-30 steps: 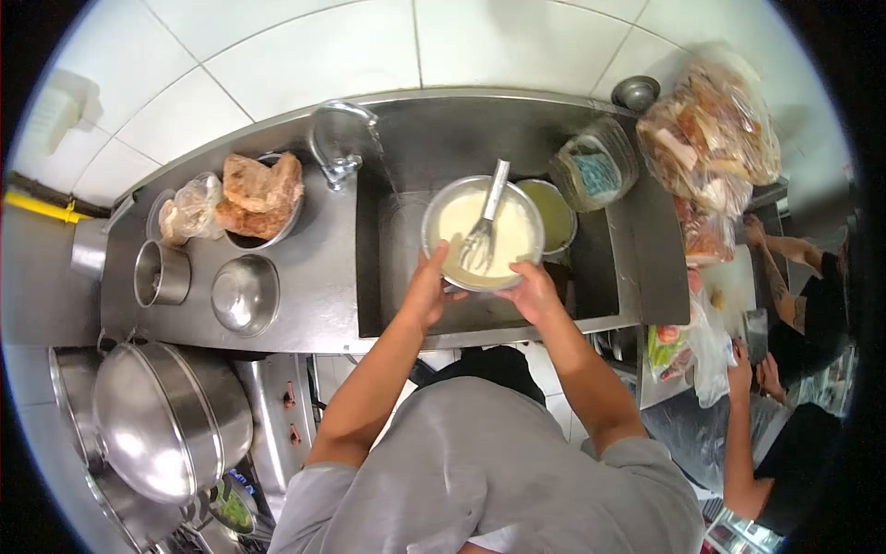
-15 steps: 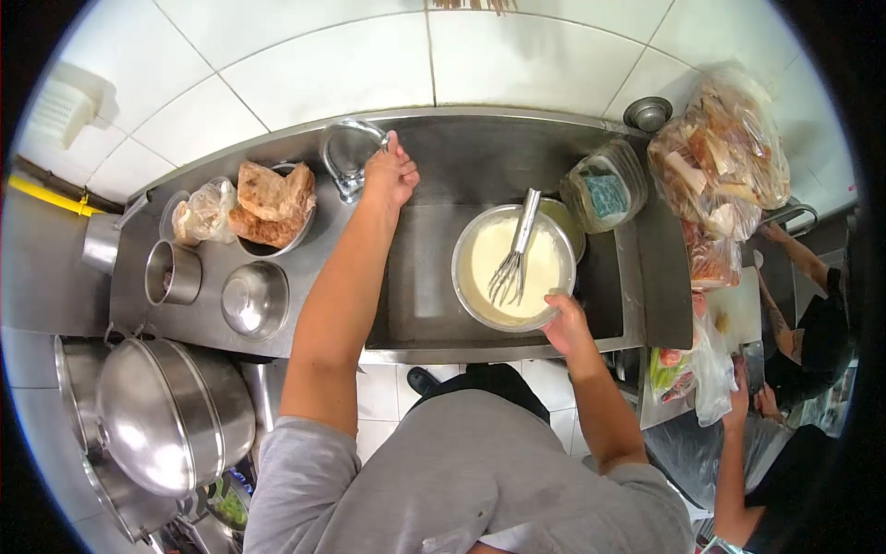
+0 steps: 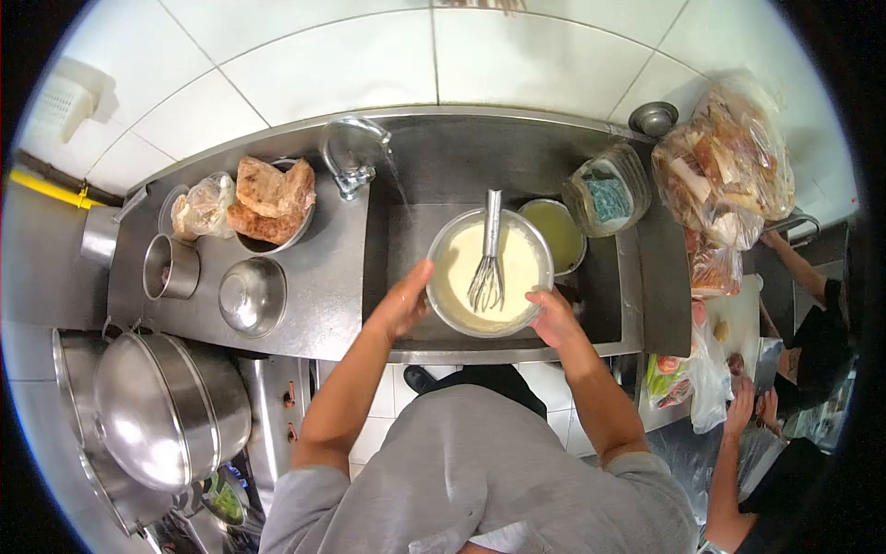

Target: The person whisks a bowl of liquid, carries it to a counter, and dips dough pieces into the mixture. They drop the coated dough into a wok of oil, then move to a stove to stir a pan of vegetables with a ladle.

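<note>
A metal mixing bowl (image 3: 443, 319) of pale cream batter (image 3: 512, 268) is held over the sink (image 3: 429, 222). In the batter rests a whisk (image 3: 492, 231), its handle leaning on the far rim. My left hand (image 3: 403, 300) is closed against the bowl's left side, fingertips partly hidden under it. On the right side, my right hand (image 3: 554, 319) grips the rim, thumb on top. Left of the bowl, a thin stream of water falls from the curved faucet (image 3: 355, 152). Behind the bowl to the right sits a container of yellowish-green liquid (image 3: 556, 231).
A clear tub with a green scouring pad (image 3: 606, 198) stands at the sink's right end. Bagged meat (image 3: 724, 166) lies beyond it. Left are cooked meat (image 3: 272, 198), an upturned metal bowl (image 3: 252, 295) and large pots (image 3: 171, 406). Other people's hands (image 3: 741, 406) work at far right.
My left hand has left the faucet and come down to the bowl's left side. Water now runs. The bowl has shifted left, uncovering more of the greenish container.
</note>
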`<state>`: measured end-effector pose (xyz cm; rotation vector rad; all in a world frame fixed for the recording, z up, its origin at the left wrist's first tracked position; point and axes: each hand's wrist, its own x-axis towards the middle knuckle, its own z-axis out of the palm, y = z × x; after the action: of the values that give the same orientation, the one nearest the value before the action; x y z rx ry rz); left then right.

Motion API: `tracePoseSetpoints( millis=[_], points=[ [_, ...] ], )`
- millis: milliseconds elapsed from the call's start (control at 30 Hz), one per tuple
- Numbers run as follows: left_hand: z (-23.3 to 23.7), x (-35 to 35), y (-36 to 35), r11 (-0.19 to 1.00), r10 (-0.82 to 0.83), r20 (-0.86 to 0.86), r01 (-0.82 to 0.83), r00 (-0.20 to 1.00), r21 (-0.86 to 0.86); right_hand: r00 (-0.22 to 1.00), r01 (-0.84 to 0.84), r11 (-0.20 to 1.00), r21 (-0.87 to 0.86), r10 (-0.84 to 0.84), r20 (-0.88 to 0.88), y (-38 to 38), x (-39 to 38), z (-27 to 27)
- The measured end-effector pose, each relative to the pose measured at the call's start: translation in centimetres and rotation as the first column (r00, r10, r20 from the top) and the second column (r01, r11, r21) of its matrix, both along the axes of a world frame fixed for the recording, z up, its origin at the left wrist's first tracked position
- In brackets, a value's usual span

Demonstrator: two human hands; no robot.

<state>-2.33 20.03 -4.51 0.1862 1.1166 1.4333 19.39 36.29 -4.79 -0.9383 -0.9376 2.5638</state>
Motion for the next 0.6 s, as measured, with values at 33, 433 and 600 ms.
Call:
tracePoseSetpoints(
  millis=[33,433,600],
  points=[
    [-0.3,0.9,-1.3,1.0,0.006,0.045,-0.007,0.999,0.018,0.998,-0.063,0.998,0.006,0.063,-0.012,0.1,-0.4,-0.2],
    [3.5,4.1,-13.3,0.793,0.6,-0.002,-0.595,0.8,-0.132,0.948,-0.319,0.933,0.165,0.31,0.076,1.6,-15.4,-0.6],
    [3.5,4.8,-15.7,0.702,0.709,0.012,-0.705,0.705,-0.101,0.906,-0.424,0.869,0.255,0.405,0.126,2.3,-26.4,0.3]
  ],
)
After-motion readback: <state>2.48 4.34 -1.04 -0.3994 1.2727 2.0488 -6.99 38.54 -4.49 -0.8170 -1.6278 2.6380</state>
